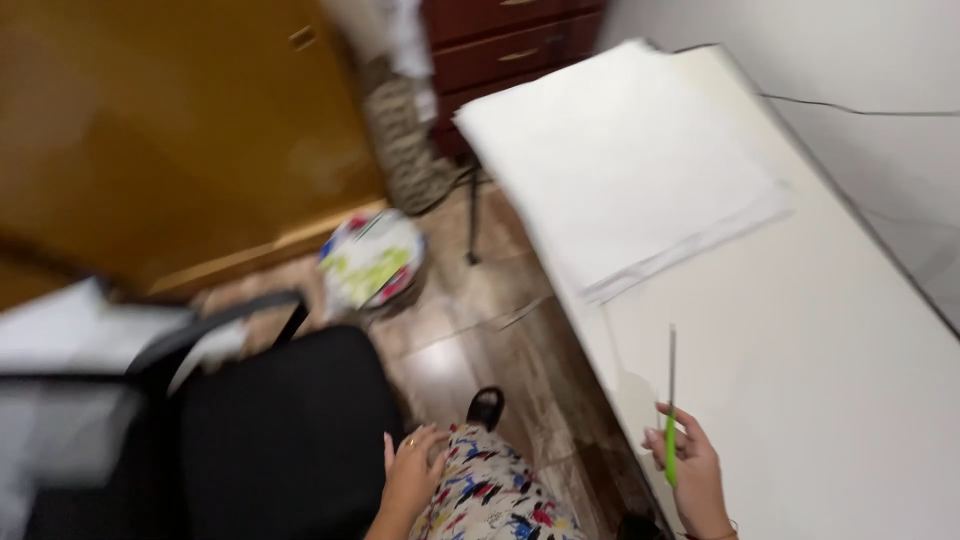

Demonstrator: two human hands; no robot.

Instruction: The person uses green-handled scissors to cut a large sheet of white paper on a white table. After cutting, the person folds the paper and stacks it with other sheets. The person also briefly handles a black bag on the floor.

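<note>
My right hand [692, 478] has its fingers curled round a green pencil [671, 410], point up, over the near edge of the white table [830, 370], while my left hand [412, 470] rests open and empty on my patterned knee [490, 495] beside the black chair [290, 430].

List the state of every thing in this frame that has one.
Right hand: closed around a thin green-handled tool, blade pointing up.
Left hand: open, resting on the patterned knee.
Stack of white paper sheets: flat on the white table, overhanging its edge.
Black office chair: unoccupied.
Dark red drawers: shut.
</note>
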